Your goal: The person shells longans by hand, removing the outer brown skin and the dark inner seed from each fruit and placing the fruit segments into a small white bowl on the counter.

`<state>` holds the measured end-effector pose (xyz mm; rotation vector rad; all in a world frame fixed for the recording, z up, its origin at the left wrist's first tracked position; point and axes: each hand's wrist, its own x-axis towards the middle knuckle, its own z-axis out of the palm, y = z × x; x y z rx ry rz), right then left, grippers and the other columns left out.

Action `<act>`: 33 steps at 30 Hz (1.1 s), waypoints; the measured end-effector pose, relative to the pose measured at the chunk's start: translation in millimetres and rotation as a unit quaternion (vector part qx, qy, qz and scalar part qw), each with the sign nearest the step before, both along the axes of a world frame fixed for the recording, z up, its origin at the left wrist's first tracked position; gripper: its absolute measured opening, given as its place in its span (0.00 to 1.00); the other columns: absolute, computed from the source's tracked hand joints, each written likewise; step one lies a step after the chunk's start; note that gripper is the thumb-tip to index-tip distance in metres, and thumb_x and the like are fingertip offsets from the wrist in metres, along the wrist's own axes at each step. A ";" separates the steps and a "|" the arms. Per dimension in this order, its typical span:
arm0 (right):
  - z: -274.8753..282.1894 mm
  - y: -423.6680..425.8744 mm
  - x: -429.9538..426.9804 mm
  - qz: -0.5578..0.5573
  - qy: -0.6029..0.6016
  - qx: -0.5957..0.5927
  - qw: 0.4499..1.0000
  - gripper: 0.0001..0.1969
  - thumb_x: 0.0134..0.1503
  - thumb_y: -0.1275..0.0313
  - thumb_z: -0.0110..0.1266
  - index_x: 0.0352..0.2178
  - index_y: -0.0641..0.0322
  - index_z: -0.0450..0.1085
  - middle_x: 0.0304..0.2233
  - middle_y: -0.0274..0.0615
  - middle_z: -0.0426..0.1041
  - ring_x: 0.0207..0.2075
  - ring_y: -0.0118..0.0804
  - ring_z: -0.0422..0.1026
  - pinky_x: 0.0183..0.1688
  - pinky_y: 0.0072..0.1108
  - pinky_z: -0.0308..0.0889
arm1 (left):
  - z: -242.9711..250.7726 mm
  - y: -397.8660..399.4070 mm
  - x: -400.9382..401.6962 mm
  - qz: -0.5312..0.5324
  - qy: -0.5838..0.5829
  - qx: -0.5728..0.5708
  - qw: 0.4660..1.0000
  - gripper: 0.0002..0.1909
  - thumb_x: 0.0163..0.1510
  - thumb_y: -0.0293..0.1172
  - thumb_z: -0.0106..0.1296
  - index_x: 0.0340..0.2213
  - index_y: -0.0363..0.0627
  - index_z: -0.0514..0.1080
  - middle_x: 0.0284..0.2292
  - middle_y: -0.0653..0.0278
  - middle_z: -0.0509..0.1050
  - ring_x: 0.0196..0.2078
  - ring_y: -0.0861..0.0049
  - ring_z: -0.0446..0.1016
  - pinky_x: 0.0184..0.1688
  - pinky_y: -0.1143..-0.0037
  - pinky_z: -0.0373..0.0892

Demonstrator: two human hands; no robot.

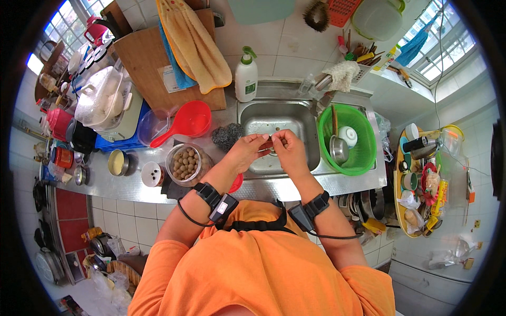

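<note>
My left hand [248, 149] and my right hand [291, 155] meet above the stainless steel sink [253, 114], fingertips pinched together. Between them is a small brown piece [284, 141], like a dried longan or bit of its shell, mostly hidden by the fingers. A few brown bits lie on the sink floor. Left of my left forearm stands a clear jar [202, 168] filled with round brown dried longans [185, 164]. Beside it is a white cup [152, 174] with several dark round seeds inside. The bottom of a red container [236, 183] shows partly behind my left forearm.
A dark wire scourer [227, 136] and a red ladle [193, 118] lie left of the sink. A green basin [365, 150] with a steel ladle and white bowl stands on its right. Behind are a soap pump bottle [246, 79], the faucet [322, 100] and a wooden board [146, 59].
</note>
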<state>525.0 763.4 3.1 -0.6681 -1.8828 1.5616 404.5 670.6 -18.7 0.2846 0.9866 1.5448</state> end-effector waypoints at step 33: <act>-34.6 6.7 -4.1 -0.017 -0.072 0.003 0.997 0.05 0.50 0.73 0.53 0.25 0.64 0.66 0.16 0.35 0.65 0.18 0.25 0.62 0.22 0.19 0.58 | 1.2 -3.1 -5.8 0.030 -0.084 0.011 0.996 0.10 0.59 0.42 0.40 0.35 0.51 0.64 0.48 0.63 0.67 0.48 0.77 0.63 0.51 0.69 0.56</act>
